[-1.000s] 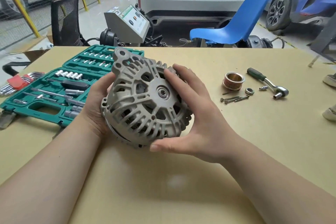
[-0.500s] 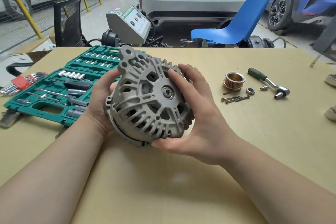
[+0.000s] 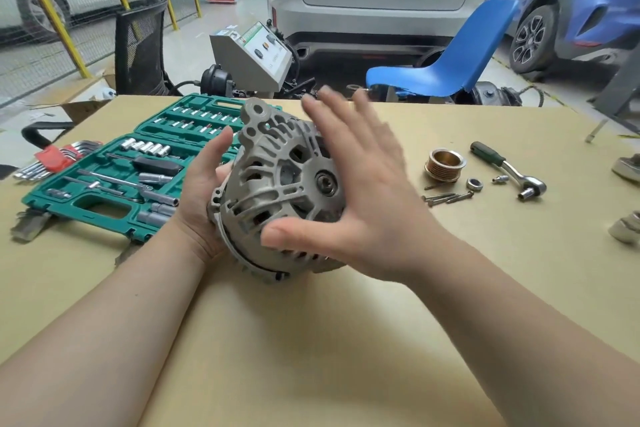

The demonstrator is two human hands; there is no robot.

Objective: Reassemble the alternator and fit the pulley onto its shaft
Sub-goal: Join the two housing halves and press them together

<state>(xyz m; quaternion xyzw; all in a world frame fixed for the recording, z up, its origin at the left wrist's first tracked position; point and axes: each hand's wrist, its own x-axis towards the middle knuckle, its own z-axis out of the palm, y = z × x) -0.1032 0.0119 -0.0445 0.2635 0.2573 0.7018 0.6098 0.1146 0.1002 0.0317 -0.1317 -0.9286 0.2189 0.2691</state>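
At left of frame a green plastic tool case (image 3: 104, 191) lies open, sockets seated in moulded slots within reach. At centre the left hand (image 3: 204, 198) cups the alternator (image 3: 277, 191) from behind, fingers curled round its rim, propping it tilted on the table (image 3: 311, 340) with its bearing face exposed; the housing is ribbed grey cast metal. The right hand (image 3: 363, 198), blurred, hovers spread over that face, gripping nothing. At right lie the grooved brass-coloured pulley (image 3: 445, 165), nut (image 3: 473, 184), bolts (image 3: 446, 198) and ratchet (image 3: 509, 170), seemingly staged for fitting.
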